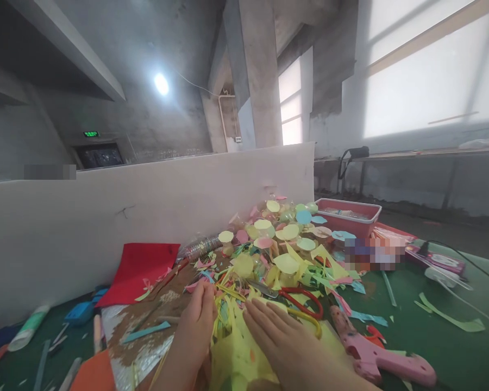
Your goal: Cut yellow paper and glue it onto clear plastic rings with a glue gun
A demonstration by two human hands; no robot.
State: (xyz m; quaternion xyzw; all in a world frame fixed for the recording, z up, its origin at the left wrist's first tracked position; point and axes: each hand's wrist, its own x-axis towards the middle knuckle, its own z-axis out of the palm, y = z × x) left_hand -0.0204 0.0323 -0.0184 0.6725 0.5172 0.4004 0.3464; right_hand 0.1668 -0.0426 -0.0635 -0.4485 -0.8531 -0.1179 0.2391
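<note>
Yellow paper sheeting (239,350) ran forward between our left hand (199,314), fingers bunched, hold unclear, and nearer right hand (280,335), flat, seemingly empty.

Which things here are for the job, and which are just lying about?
Probably for the job:
yellow paper, right where the work is
red-handled scissors, close by

Probably just lying about:
red sheet, off to the left
pink basket, further back
green-and-white tube, far left
</note>
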